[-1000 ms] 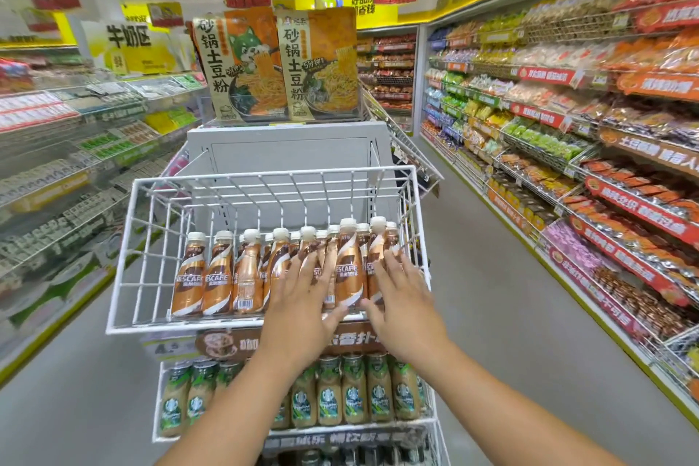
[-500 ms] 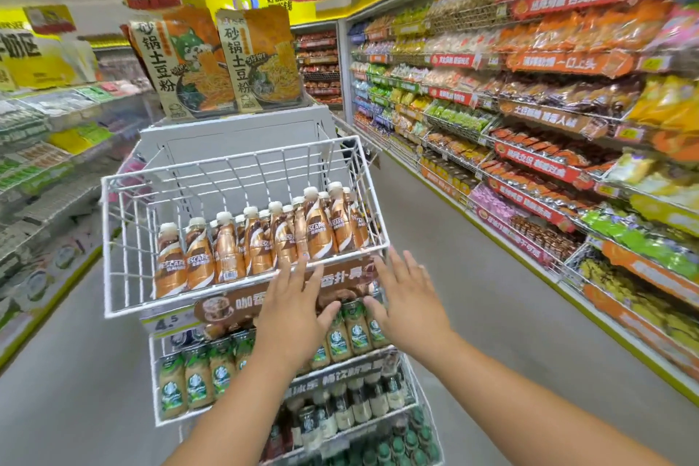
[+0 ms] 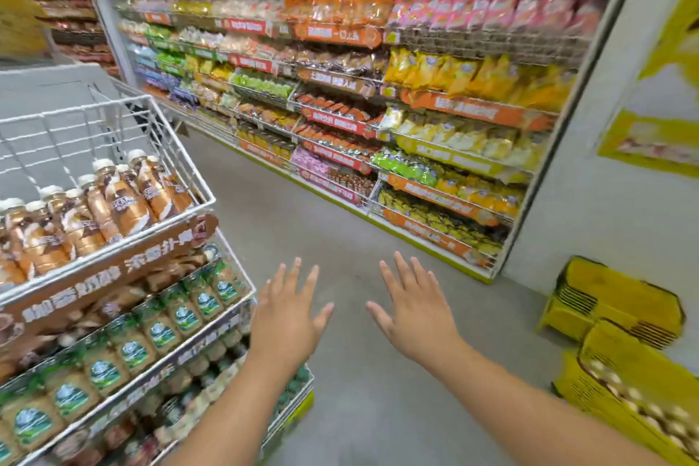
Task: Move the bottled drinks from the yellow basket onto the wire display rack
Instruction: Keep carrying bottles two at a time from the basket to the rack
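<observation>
Left hand (image 3: 287, 318) and right hand (image 3: 414, 308) spread flat, empty, over aisle floor. Bottled drinks (image 3: 94, 208) upright, caps up, on wire display rack (image 3: 181, 163) at left. Yellow basket (image 3: 635, 386) near right.

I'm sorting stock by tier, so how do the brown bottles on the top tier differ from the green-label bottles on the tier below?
The brown bottles wear brown-and-cream wrap and white caps; the green-label bottles are paler with a round green-rimmed emblem. The brown bottles fill only the front of their basket; the green-label bottles sit beneath the brown banner, tops partly hidden. Both stand upright in rows on the wire display rack.
</observation>
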Tool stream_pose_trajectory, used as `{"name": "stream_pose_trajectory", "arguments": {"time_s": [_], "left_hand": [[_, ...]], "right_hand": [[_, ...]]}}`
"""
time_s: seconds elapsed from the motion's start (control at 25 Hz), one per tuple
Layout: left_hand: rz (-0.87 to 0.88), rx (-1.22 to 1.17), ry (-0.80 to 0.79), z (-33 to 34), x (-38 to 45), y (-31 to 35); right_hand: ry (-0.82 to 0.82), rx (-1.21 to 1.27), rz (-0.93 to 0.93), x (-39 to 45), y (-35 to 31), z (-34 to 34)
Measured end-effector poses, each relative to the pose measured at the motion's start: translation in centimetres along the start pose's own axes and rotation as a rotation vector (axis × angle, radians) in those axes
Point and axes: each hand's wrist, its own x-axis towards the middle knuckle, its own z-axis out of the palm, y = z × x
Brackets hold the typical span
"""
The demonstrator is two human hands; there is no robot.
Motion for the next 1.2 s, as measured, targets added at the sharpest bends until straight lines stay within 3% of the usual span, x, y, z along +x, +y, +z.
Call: {"name": "stream_pose_trajectory", "arguments": {"time_s": [0.4, 0.8, 1.0, 1.2], "left_hand": [[0.431, -0.085, -0.127, 5.0, 0.0, 26.8], [0.708, -0.163, -0.237, 11.1, -3.1, 59.4], [0.798, -0.187, -0.316, 13.2, -3.1, 70.5], [0.861, -0.195, -0.384, 17.7, -0.1, 77.1]], "right_hand": [[0.027, -0.012, 0.477, -16.2, 23.6, -0.2], [0.068, 0.096, 0.734, -32.4, 51.1, 0.0], [0.078, 0.194, 0.812, -36.6, 60.4, 0.8], [0.053, 0.302, 0.887, -36.4, 66.6, 3.7]]}}
